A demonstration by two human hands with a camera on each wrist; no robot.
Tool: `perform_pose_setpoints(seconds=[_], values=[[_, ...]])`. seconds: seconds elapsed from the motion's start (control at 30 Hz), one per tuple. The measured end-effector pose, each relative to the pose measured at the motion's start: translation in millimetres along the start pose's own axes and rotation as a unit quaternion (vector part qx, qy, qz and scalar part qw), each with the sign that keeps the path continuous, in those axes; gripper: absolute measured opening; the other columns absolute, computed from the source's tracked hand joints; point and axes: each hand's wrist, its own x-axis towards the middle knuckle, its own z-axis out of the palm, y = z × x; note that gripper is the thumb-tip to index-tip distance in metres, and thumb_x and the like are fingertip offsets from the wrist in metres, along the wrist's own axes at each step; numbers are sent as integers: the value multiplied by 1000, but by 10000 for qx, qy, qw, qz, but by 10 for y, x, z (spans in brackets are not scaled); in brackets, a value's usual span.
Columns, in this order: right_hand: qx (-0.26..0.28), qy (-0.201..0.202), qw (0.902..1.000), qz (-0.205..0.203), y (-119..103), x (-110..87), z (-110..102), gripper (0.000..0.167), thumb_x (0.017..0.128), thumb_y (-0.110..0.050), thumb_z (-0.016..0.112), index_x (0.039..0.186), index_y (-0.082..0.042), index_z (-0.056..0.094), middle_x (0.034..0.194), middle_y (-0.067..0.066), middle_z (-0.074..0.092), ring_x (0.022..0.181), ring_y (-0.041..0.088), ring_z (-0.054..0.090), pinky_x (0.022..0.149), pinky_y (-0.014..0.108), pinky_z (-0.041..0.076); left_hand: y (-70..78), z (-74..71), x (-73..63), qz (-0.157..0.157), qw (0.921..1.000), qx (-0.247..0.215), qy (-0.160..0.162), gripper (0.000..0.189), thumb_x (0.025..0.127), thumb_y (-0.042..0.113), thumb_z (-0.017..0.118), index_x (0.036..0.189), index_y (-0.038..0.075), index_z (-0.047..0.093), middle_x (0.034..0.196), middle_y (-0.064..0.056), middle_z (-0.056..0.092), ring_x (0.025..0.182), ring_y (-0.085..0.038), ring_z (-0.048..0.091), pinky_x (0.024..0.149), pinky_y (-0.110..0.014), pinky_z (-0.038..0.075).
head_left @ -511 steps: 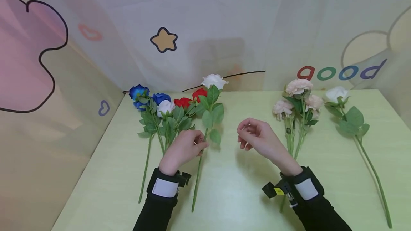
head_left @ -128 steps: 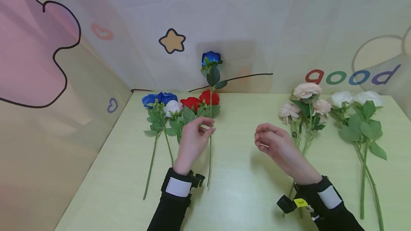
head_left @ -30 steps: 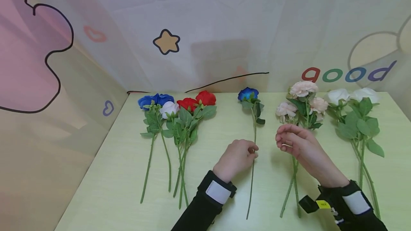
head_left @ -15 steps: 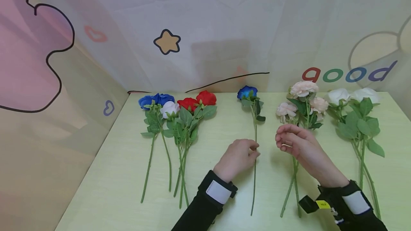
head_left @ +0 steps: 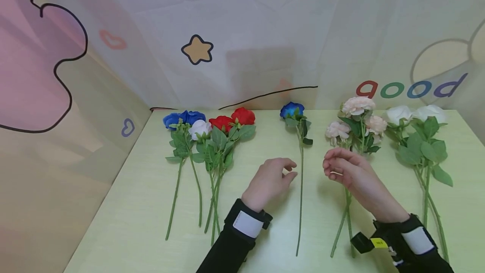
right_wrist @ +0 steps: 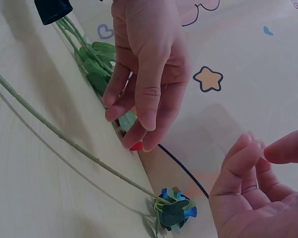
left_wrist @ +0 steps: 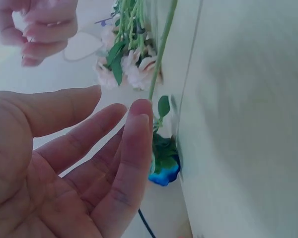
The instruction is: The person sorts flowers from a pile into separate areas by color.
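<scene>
A single blue rose [head_left: 292,109] lies on the table with its long stem pointing toward me, between the two groups of flowers. Just left of that stem hovers my left hand [head_left: 270,180], fingers apart and nothing between them. The left wrist view shows its palm empty, with the blue rose [left_wrist: 165,171] beyond the fingertips. Above the stems of the pale pink flowers [head_left: 358,106] is my right hand [head_left: 354,178], its fingers loosely bent. In the right wrist view this hand [right_wrist: 253,193] holds nothing.
On the left lie two blue roses [head_left: 193,116], a pale lilac rose [head_left: 200,129] and two red roses [head_left: 243,116], their stems partly crossing. Two white roses [head_left: 430,113] lie at the right. A printed cloth backdrop [head_left: 265,24] rises behind the table [head_left: 129,222].
The left hand carried the blue rose from the left group to the middle, then let go and drew back left. Earlier, a white rose moved to the right side. The right hand stays loosely bent.
</scene>
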Motion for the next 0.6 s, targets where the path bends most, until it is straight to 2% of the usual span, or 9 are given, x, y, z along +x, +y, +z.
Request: perform_pose_setpoints(seconds=[0.17, 0.37, 0.6], values=[[-130, 60, 9999, 70, -11, 12, 33, 14, 106, -13, 49, 107, -17, 62, 94, -7, 65, 85, 9, 63, 79, 21, 55, -34, -77, -25, 56, 9999, -19, 88, 26, 99, 19, 65, 121, 8, 71, 112, -4, 75, 76, -8, 64, 66, -17, 48], [-192, 23, 9998, 33, -14, 41, 85, 14, 106, -13, 49, 106, -17, 62, 94, -7, 65, 85, 8, 63, 78, 21, 55, -57, -156, -62, -1, 9999, -90, 109, 26, 99, 19, 64, 122, 8, 71, 114, -5, 75, 82, -12, 70, 68, -18, 50], [-265, 7, 9996, 54, -11, 69, 181, 13, 106, -14, 50, 106, -18, 63, 95, -7, 65, 85, 9, 63, 79, 21, 55, -142, -228, -87, -66, 9996, -96, 258, 26, 99, 19, 64, 121, 8, 71, 113, -5, 75, 80, -13, 67, 67, -20, 49]])
